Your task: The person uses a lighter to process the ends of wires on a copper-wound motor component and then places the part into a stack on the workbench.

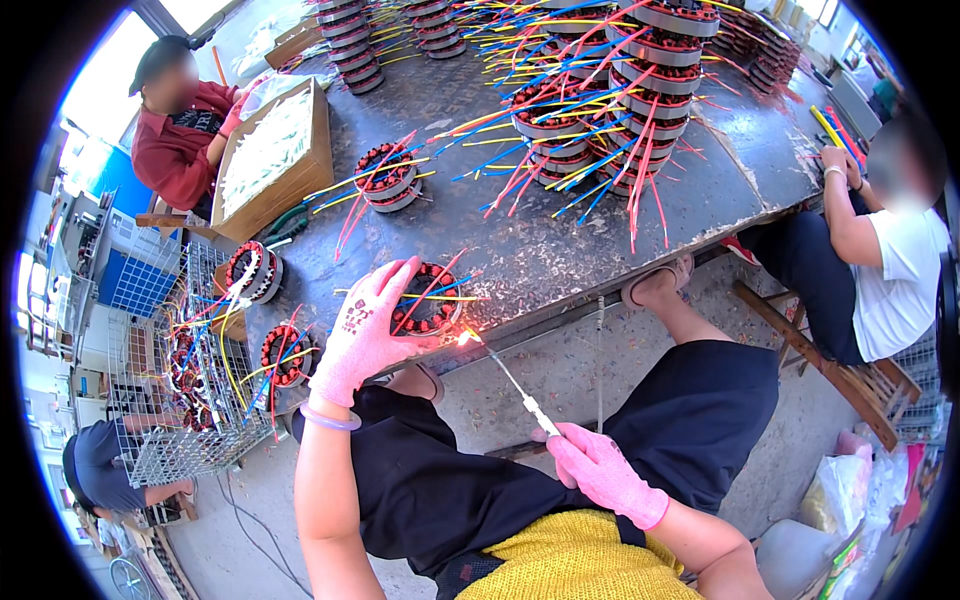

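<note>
**Small flame [468, 337] burns beside a wound ring [447, 312] at the table [560, 260]**

From where I stand, taking twelve o'clock as straight ahead of the seated person, the ring sits near the table's front edge, its windings red and its loose wires red, yellow and blue. It lies at three o'clock from the left hand [365, 325], pink-gloved, whose grip stands with fingers and thumb parted around the ring's left side; I can't tell whether they press on it.

The right hand [595, 462], gloved in pink too, has its grip closed around the white handle of a long-stemmed lighter [537, 408]. From that grip the ring is between ten and eleven o'clock, well apart. The stem points the same way, and the flame at its tip burns at the ring's four o'clock, close by the left thumb.

Around the ring, another with trailing wires [388, 185] stands between eleven and twelve, and tall stacks of rings [655, 90] rise between one and two. A white-laced ring [258, 272] is between nine and ten, and an open cardboard box [290, 190] of pale pieces stands between ten and eleven, a person in red [185, 150] beside it.
</note>
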A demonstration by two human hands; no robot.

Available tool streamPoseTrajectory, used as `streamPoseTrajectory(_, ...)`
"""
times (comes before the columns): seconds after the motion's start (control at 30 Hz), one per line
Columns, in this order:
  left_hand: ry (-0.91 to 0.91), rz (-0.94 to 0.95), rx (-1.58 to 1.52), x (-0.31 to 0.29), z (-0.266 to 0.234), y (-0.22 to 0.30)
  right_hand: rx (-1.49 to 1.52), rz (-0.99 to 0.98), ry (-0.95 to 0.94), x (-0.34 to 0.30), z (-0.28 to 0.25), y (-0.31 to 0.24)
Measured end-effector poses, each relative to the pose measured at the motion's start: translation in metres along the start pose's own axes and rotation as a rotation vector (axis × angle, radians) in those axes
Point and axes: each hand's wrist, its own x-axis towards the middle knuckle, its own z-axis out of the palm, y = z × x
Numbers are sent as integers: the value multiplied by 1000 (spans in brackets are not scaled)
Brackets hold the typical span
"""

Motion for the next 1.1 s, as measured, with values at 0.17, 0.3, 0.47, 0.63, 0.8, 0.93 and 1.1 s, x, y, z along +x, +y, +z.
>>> streamPoseTrajectory(0.17, 3, 3, -8, 0, 1, 0, -19, -19, -13, 1, 0, 2)
streamPoseTrajectory(0.3, 6, 8, -3, 0, 2, -2, -29, -28, -16, 1, -1, 2)
streamPoseTrajectory(0.47, 26, 1, -7, -1, 3, -2, 36, -5, 14, 0, 0, 4)
streamPoseTrajectory(0.63, -3, 18, -46, 2, -4, 3, 68, 15, 41, 1, -3, 10)
streamPoseTrajectory(0.8, -10, 128, -39, 0, -1, -4, 92, -32, 49, 1, -3, 10)
streamPoseTrajectory(0.93, -19, 95, -28, 3, 0, 2, 107, -27, 53, 4, -3, 9)
streamPoseTrajectory(1.1, -37, 92, -41, 2, -5, 5, 110, -28, 56, 3, -2, 6)
